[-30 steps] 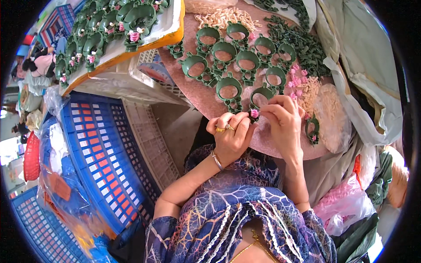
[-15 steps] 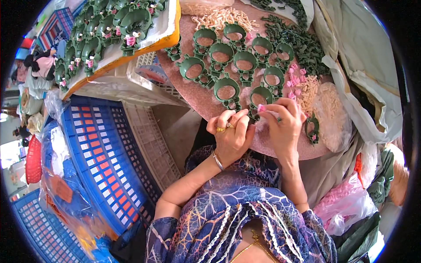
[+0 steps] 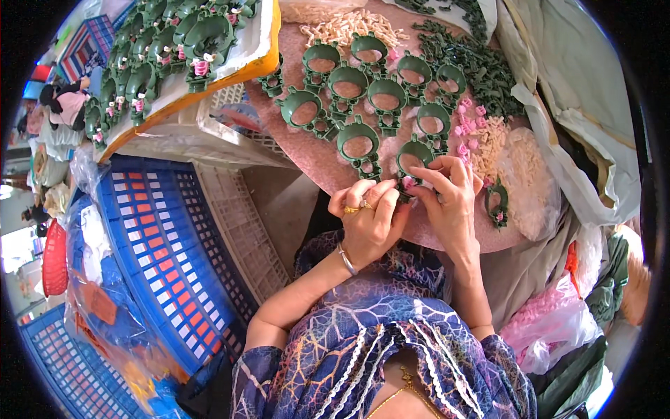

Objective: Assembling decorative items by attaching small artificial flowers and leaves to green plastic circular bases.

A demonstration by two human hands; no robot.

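Observation:
Just in front of me, a dark green plastic ring-shaped piece point(image 3: 416, 155) points its round frame away from me. My left hand point(image 3: 371, 215), fingers curled, grips the near end of this piece; the fingertips partly hide it. A small pink rose-shaped part point(image 3: 408, 182) sits against the stem below the ring. Thumb and forefinger of my right hand point(image 3: 451, 204) pinch around that pink part from the right. Several similar green ring pieces point(image 3: 359, 142) lie in rows beyond my hands on the pinkish round table point(image 3: 314, 164).
Loose pink parts point(image 3: 463, 128), cream sticks point(image 3: 492, 150) and a heap of small green parts point(image 3: 481, 77) lie to the right. A yellow-edged tray point(image 3: 258, 64) holds green pieces with pink flowers at upper left. Blue crates point(image 3: 160, 258) stand left; a plastic bag point(image 3: 558, 314) lies right.
My right hand has brought the pink part down and left onto the green piece's stem. My left hand has stayed nearly in place. The view has shifted slightly.

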